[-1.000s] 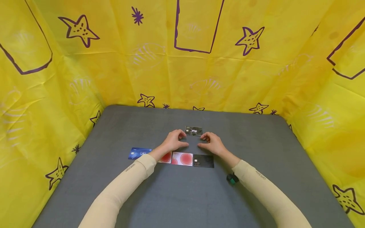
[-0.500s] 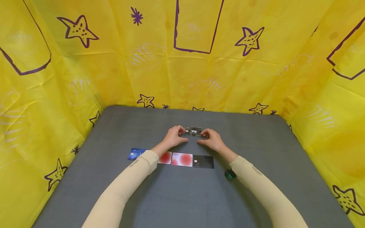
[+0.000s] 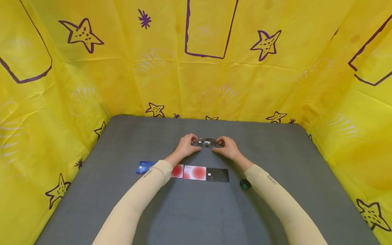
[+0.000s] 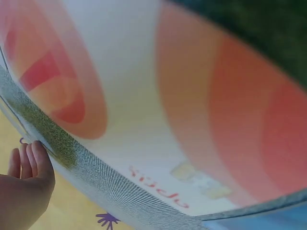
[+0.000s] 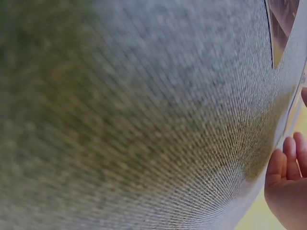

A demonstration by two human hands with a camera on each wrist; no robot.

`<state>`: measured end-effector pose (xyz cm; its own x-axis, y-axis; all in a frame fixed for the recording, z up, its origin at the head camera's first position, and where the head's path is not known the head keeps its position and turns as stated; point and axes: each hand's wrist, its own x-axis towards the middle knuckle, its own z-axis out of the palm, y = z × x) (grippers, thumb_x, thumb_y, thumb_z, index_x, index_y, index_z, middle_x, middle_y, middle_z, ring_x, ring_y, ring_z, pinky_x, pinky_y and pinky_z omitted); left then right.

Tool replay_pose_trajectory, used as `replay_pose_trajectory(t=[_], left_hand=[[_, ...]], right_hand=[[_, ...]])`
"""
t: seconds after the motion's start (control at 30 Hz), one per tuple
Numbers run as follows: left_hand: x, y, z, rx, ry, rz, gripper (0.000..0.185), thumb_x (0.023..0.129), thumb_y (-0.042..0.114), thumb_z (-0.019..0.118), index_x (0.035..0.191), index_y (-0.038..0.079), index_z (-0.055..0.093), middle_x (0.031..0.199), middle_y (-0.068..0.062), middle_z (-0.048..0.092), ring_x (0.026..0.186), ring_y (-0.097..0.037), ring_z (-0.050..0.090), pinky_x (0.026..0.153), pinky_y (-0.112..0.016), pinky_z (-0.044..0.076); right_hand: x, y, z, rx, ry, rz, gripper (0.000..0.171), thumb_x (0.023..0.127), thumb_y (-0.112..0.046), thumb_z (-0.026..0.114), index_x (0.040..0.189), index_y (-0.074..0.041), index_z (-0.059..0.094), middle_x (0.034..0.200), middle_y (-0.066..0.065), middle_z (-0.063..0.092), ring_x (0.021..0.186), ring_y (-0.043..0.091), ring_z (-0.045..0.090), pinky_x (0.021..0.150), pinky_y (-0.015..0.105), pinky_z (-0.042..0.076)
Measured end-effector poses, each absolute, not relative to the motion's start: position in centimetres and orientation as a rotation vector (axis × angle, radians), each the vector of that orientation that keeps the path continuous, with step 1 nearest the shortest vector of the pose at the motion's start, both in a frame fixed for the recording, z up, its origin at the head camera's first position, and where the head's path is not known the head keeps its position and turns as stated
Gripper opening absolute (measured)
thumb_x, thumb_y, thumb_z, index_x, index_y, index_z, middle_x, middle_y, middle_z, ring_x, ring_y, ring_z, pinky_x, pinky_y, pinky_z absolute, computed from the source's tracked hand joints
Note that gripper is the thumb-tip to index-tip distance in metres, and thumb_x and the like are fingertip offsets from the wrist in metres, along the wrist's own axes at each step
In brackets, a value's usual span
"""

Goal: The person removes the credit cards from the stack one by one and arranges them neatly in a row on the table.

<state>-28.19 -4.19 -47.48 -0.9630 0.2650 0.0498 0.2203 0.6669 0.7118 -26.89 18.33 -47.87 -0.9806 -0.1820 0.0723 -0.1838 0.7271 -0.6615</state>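
Card marked "Vip", dark with white lettering, is sitting out toward the far middle of the grey table, and both hands are closing on it from either end. From the head view, the left hand is pinching the card's left short edge between thumb and curled fingertips, while the right hand is pinching the right short edge the same way, so the card is spanning the gap between the two hands. Whether the card is lying flat on the mat or being lifted just clear of it cannot be told. Nearer the person, a row of cards is lying side by side on the table: a blue card at the left end, partly covered by the left sleeve, then two white cards with red circles, then a black VIP card at the right end. A small dark green object is showing just beside the right sleeve. Yellow sheeting with purple stars is standing around the table on three sides. Both wrist views are pressing so close to the surface that they are showing mostly blur: red circles on white in the left one, grey weave in the right.
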Motion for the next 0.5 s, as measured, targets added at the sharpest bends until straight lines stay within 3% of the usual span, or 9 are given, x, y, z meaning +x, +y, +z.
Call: replay_pose_trajectory(t=[0.5], left_hand=[[-29.4,-3.7,-47.5,0.413,2.870,1.063,0.045,0.080,0.021,0.081,0.115,0.001,0.062,0.111,-0.015,0.059,0.109,-0.032,0.050,0.097,-0.040,0.040]], right_hand=[[-28.1,18.2,-48.0,0.308,-2.949,1.029,0.048,0.078,-0.027,0.082,0.113,0.001,0.064,0.104,0.016,0.063,0.101,0.033,0.052,0.092,0.045,0.038]])
